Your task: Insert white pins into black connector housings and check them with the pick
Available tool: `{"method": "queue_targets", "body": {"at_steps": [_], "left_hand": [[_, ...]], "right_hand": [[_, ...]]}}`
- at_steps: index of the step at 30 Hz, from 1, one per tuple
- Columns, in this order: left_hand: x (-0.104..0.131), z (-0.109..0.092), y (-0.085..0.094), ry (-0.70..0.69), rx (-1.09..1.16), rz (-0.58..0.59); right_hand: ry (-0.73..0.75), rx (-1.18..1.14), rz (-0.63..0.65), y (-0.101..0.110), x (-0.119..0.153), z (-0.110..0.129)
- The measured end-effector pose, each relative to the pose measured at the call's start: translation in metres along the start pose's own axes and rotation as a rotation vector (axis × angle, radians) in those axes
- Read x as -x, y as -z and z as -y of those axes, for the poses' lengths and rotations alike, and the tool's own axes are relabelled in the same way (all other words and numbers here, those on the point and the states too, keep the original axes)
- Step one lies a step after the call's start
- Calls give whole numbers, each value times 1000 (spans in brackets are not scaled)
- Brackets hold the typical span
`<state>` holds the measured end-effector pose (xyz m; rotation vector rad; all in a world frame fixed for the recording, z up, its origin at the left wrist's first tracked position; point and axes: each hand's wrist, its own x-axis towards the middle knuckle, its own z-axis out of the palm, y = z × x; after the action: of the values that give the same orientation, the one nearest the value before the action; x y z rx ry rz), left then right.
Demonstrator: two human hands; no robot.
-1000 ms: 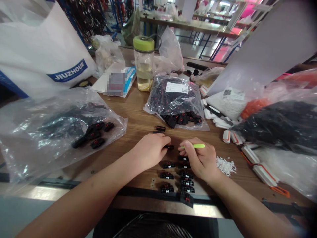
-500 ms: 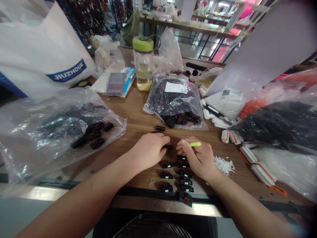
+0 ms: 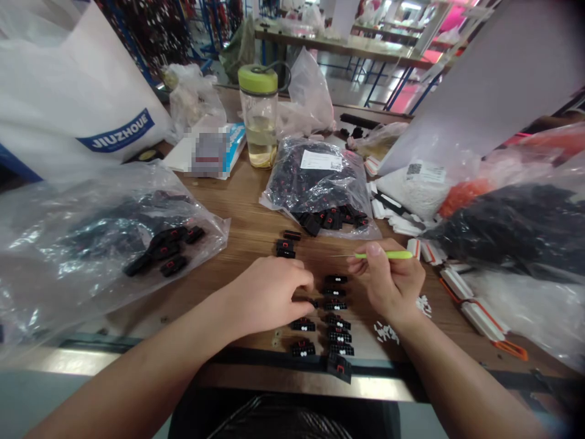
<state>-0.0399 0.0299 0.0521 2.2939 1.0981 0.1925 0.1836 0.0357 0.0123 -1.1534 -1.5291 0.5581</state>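
My left hand (image 3: 267,296) reaches over the left column of small black connector housings, thumb and index finger apart. A black connector (image 3: 313,302) shows partly by its thumb tip; the rest is hidden under the hand. In my right hand (image 3: 395,277) is a thin pick with a yellow-green handle (image 3: 398,255), its fine metal shaft pointing left above the table. Between the hands runs another column of black connectors (image 3: 337,305), most with two white dots on their faces. Nearer the front edge, two more such connectors (image 3: 303,349) lie in the left column.
Small white plastic pieces (image 3: 386,333) are scattered around my right wrist. Clear bags of black connectors lie at left (image 3: 114,231) and ahead (image 3: 315,177). A green-lidded bottle (image 3: 258,116) stands behind. White-and-orange parts (image 3: 484,323) and more bags line the right side.
My left hand has shifted toward the front edge, its fingers parting. My right hand has moved right with the pick, away from the left hand, uncovering more of the connector column.
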Motion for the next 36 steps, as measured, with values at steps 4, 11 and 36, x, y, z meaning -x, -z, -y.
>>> {"method": "queue_targets", "body": {"at_steps": [4, 11, 36], "left_hand": [[-4, 2, -7, -10, 4, 11], [-3, -2, -16, -27, -48, -24], [-21, 16, -24, 108, -87, -161]], "right_hand": [[9, 25, 23, 0, 0, 2], [22, 17, 19, 0, -1, 0], [-68, 29, 220, -12, 8, 1]]}}
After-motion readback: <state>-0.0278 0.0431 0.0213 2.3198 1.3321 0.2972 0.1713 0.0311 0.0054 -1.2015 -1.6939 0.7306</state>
